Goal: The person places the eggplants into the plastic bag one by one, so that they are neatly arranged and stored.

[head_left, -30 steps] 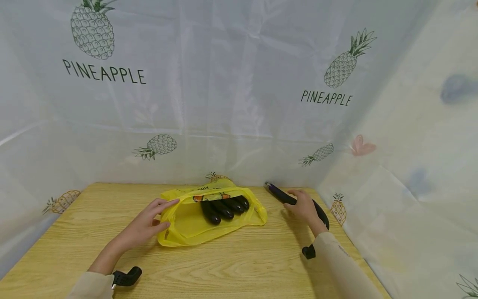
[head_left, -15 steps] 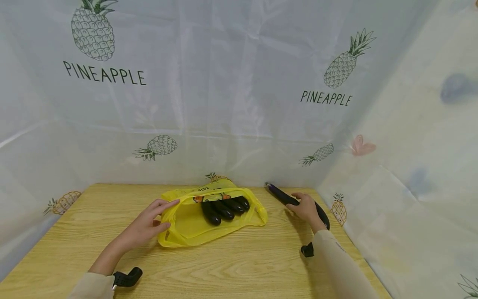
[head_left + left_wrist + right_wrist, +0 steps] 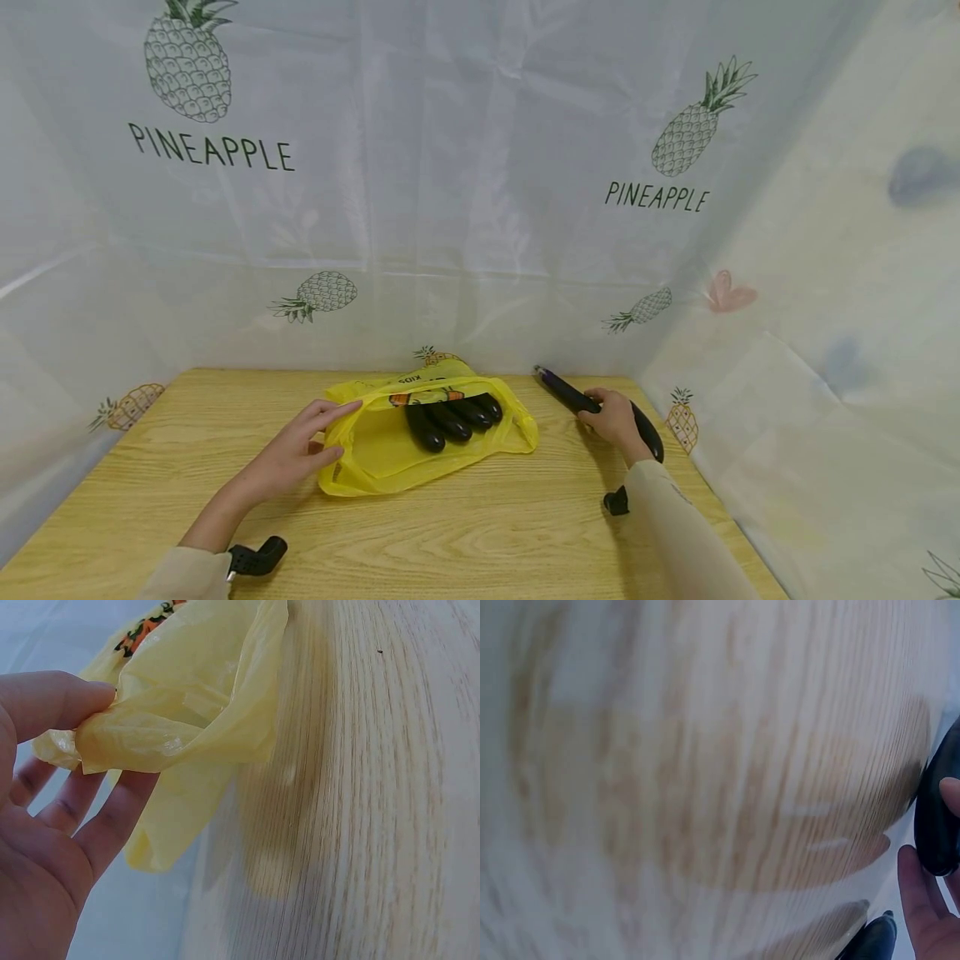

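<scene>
A yellow plastic bag (image 3: 390, 437) lies on its side with its mouth spread toward me; several dark eggplants (image 3: 447, 421) are inside, their far ends hidden by the bag's printed top. My left hand (image 3: 288, 450) pinches the bag's left rim, thumb on one side of the film (image 3: 142, 739) and fingers behind. At the right, my right hand (image 3: 617, 419) grips one eggplant (image 3: 564, 390), which points away to the far left with its stem end. In the right wrist view, my thumb and fingers flank that eggplant (image 3: 936, 814). Beside the hand lies another eggplant (image 3: 876, 941).
Everything lies on a wooden table (image 3: 450, 542). A pineapple-printed sheet (image 3: 480, 208) hangs behind the table's back edge and along both sides. Black wrist mounts (image 3: 257, 556) stick out from the sleeves.
My right hand has shifted slightly right along the eggplant. The left hand and the bag have hardly moved.
</scene>
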Demonstrator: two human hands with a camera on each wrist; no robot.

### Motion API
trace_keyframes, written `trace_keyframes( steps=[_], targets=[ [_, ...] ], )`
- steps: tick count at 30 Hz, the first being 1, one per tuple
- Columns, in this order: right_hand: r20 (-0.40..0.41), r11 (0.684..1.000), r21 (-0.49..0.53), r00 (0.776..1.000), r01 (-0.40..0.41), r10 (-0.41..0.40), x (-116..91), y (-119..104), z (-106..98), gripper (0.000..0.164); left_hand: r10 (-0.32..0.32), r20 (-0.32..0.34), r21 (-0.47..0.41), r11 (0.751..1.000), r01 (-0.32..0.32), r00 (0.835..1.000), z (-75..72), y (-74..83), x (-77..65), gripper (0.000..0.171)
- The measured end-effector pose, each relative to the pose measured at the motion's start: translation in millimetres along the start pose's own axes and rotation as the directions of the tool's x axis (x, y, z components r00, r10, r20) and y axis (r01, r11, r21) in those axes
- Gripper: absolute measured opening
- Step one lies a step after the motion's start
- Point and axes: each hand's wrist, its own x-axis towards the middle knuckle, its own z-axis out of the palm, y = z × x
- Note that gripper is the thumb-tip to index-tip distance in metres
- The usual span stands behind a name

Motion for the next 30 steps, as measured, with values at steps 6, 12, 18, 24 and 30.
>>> trace_keyframes(
  steps=[6, 12, 18, 24, 30],
  targets=[
    [0.017, 0.999, -0.031, 1.000, 0.014, -0.013, 0.3, -1.2, -3.6, 0.050, 0.004, -0.002, 0.013, 1.000, -0.004, 1.000, 0.4, -1.0, 0.5, 0.070],
    [0.049, 0.997, -0.068, 0.998, 0.033, -0.030, 1.1, -0.9, -7.4, 0.049, 0.006, 0.003, 0.012, 1.000, -0.006, 1.000, 0.6, -3.1, 0.3, 0.071],
    [0.072, 0.994, -0.093, 0.996, 0.058, -0.051, -0.2, -2.6, -10.0, 0.048, -0.011, 0.009, 0.003, 1.000, 0.011, 1.000, 0.2, -2.5, 0.0, 0.070],
    [0.074, 0.992, -0.099, 0.994, 0.082, -0.075, -5.1, 0.2, -11.3, 0.048, -0.016, 0.015, -0.015, 1.000, 0.016, 1.000, -0.1, -3.5, -0.2, 0.069],
    [0.056, 0.990, -0.078, 0.992, 0.117, -0.113, -15.0, -2.1, -15.8, 0.046, -0.018, 0.018, -0.011, 1.000, 0.018, 1.000, 0.8, -3.6, 0.9, 0.070]
  ],
)
